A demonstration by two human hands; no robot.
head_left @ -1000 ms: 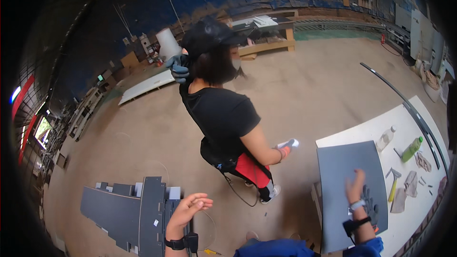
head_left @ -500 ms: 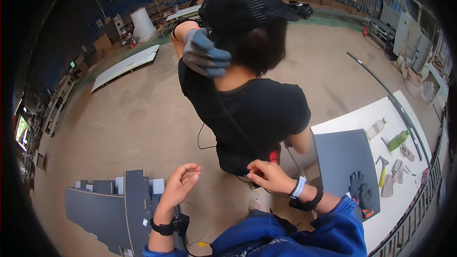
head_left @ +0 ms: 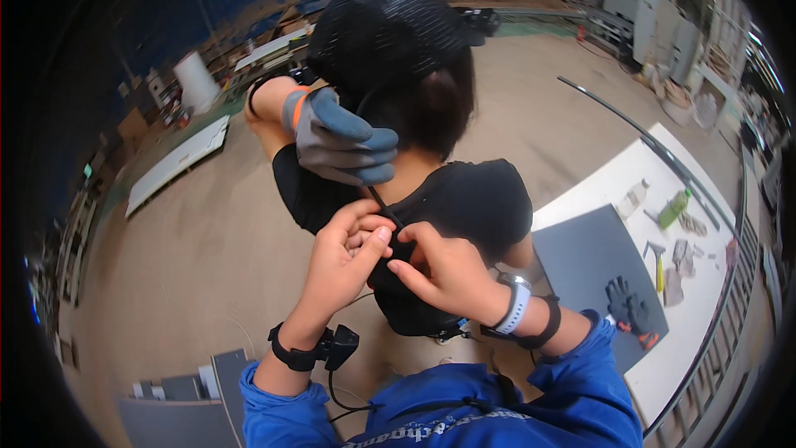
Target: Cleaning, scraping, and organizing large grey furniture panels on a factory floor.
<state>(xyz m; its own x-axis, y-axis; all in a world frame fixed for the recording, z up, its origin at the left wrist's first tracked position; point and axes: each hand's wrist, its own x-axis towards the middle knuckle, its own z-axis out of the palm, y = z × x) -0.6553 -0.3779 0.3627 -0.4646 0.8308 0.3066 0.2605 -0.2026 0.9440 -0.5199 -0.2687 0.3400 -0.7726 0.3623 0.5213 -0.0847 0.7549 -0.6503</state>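
A person in a black T-shirt and black ridged cap (head_left: 381, 37) stands in front of me, back turned. That person's grey-and-blue gloved hand (head_left: 344, 139) is raised at the nape. A black cable (head_left: 381, 202) runs down from there over the upper back. My left hand (head_left: 344, 257) has its fingers curled at the cable, thumb against the fingertips. From the other side my right hand (head_left: 448, 274) meets it, its bent index finger on the cable and its thumb a little lower. The cable beneath my fingers is partly hidden.
At the right, a white table (head_left: 655, 365) carries a dark grey panel (head_left: 580, 257), dark work gloves (head_left: 628, 307), a green bottle (head_left: 674, 209), a clear bottle (head_left: 633, 197) and a yellow-handled tool (head_left: 659, 270). Grey panels (head_left: 174, 419) are low at the left. A white board (head_left: 178, 162) lies farther back.
Both my hands have moved up from waist height to the cable on the person's upper back and come together. The view has shifted, and the gloved hand stays at the nape.
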